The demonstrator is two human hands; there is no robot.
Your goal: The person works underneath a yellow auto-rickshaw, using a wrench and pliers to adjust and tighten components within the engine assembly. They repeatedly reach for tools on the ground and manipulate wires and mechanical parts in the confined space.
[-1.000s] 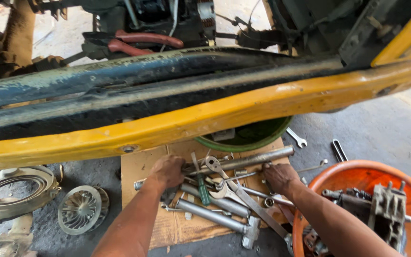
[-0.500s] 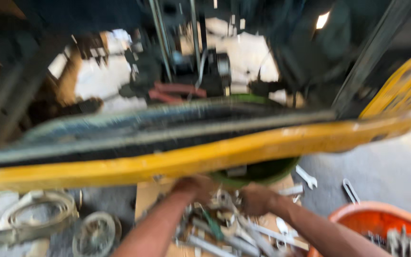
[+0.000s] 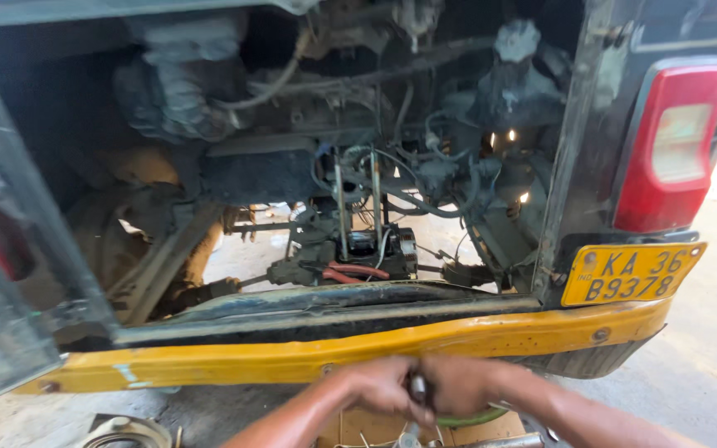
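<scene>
My left hand [image 3: 373, 387] and my right hand [image 3: 460, 384] meet at the bottom centre, just below the yellow bumper [image 3: 292, 362] of a small vehicle. Both are closed around a small dark metal tool [image 3: 417, 388] that stands upright between them. The hands are blurred, so the tool's kind is unclear. Under them lies a sheet of brown cardboard [image 3: 358, 430] with a metal tube [image 3: 508, 441] on it.
The open rear bay shows the engine [image 3: 358, 249] with hoses and wires. A red tail light [image 3: 674, 149] and a yellow number plate [image 3: 632, 272] are at the right. A green basin rim [image 3: 470, 417] shows under my right hand, and a round metal part [image 3: 126, 431] lies at the bottom left.
The camera has tilted up from the tools on the cardboard to the engine bay. My hands have come together and closed on a small tool, raised off the cardboard.
</scene>
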